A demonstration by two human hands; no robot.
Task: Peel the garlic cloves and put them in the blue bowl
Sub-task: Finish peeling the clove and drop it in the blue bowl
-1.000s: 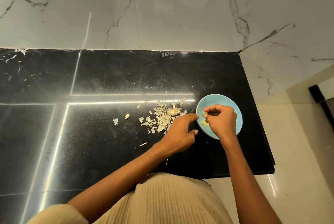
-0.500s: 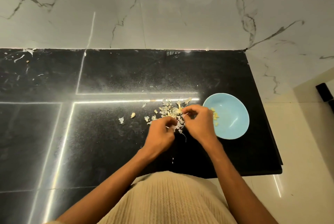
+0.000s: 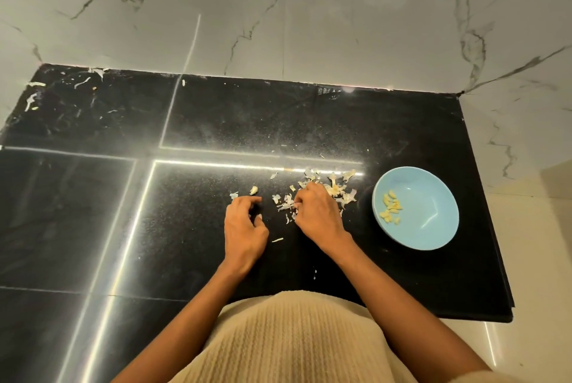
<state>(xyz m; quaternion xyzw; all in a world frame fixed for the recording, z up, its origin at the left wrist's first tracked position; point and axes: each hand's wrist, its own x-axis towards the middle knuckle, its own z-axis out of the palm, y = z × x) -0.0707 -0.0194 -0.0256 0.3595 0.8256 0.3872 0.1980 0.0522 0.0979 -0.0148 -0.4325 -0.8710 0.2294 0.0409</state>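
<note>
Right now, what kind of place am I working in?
Most likely a home kitchen: a polished black stone countertop against a veined marble wall, with garlic skins scattered on it beside a blue bowl holding peeled garlic cloves.

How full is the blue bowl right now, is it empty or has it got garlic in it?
Nearly empty. The blue bowl holds only a small cluster of peeled cloves at its left side; the rest of its inside is bare.

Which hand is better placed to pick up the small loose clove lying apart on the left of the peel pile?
Probably the left hand. Its curled fingertips sit just below the loose clove, while the right hand rests on the peel pile, farther away.
</note>
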